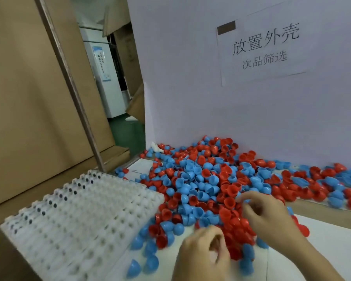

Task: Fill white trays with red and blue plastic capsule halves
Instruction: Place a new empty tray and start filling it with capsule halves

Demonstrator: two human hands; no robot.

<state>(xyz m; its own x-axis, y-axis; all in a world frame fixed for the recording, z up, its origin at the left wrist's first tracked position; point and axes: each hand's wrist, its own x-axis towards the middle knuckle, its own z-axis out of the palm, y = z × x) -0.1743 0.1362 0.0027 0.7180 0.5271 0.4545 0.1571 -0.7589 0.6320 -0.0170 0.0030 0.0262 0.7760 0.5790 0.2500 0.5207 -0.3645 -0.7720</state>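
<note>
Nearest the camera, the left hand (203, 252) is curling its fingers inward at the near edge of the pile, though whether it is gripping anything I cannot tell. Just beyond, the right hand (267, 216) is reaching into the red and blue capsule halves (201, 183), fingertips bent among them; a grip is unclear through the blur. The halves are lying heaped across the desk (322, 236), spreading back to the white wall (190, 88). To the left, a white tray (79, 216) with rows of sockets is sitting beside the pile. A paper sign (263, 45) is hanging on the wall, and cardboard boxes (28, 98) are standing at far left.
</note>
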